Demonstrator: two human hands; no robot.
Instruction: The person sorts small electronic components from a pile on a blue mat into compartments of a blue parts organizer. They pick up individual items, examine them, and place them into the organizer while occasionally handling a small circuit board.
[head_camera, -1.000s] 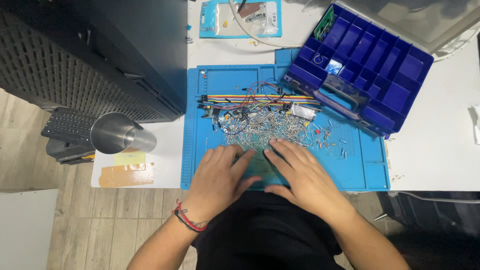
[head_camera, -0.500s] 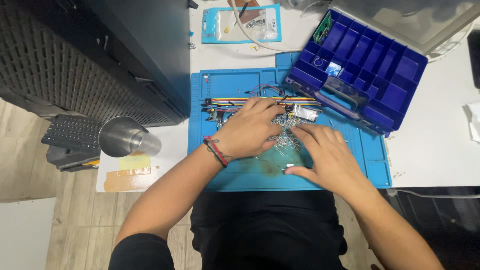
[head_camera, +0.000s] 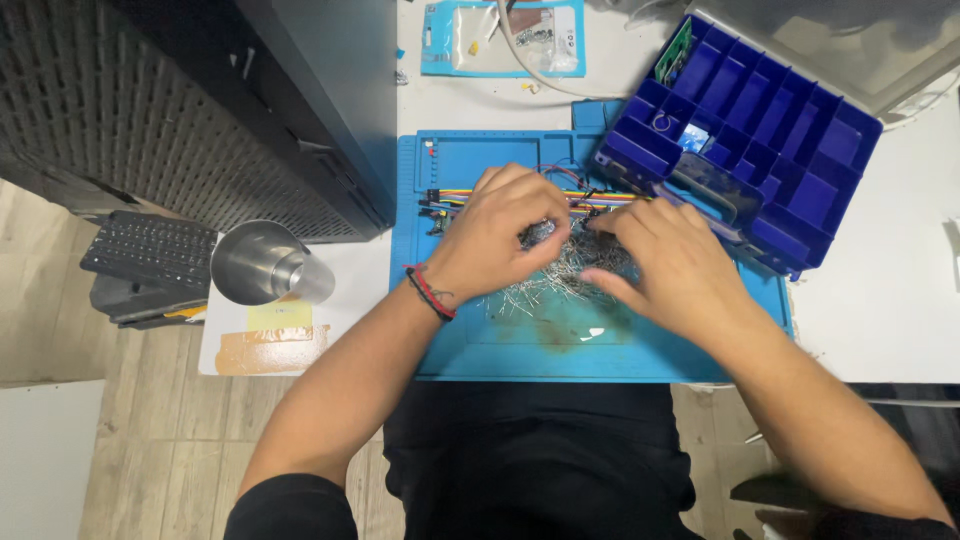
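A heap of small wire-legged electronic parts (head_camera: 562, 272) lies on a blue work mat (head_camera: 530, 345). My left hand (head_camera: 500, 232) rests on the heap's left side, fingers curled around some parts; a red and black band is on its wrist. My right hand (head_camera: 660, 265) presses on the heap's right side, fingers bent inward toward the left hand. The two hands almost meet over the pile. Coloured jumper wires (head_camera: 455, 195) run across the mat just beyond my fingers. What the fingers actually pinch is hidden.
An open dark blue compartment box (head_camera: 790, 130) sits at the mat's far right corner. A metal cup (head_camera: 262, 262) stands left on the white table, by a taped yellow note. A black perforated case (head_camera: 180, 110) fills the far left. A clear bag of parts (head_camera: 500, 35) lies beyond the mat.
Both hands have moved from the mat's near edge up to the heap, pushing the scattered parts together into a tighter pile near the jumper wires.
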